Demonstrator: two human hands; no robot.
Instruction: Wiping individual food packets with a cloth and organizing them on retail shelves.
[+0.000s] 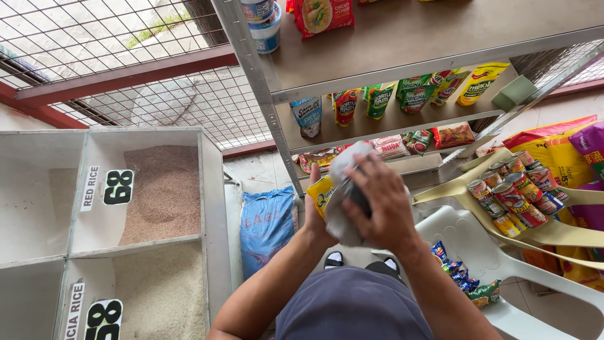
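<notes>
Both hands meet at chest height, my right hand (pixel 377 201) pressing a crumpled grey cloth (pixel 343 189) over the yellow box (pixel 322 194) gripped in my left hand (pixel 318 211), before the metal shelf (pixel 390 119) of glossy sachets.

Yellow packet (pixel 322 194) in left hand (pixel 316 217): glossy plastic film. Grey cloth (pixel 343 189) under right hand (pixel 380 204): soft, matt, crumpled. Shelf rack (pixel 402 60): painted metal, dull grey. Window mesh (pixel 119 38): bare wire. Chairs (pixel 478 245): smooth moulded plastic. Cans (pixel 513 195): shiny metal lids. Blue sack (pixel 267 226): woven plastic. Rice bin (pixel 207 189): matt white painted board.
</notes>
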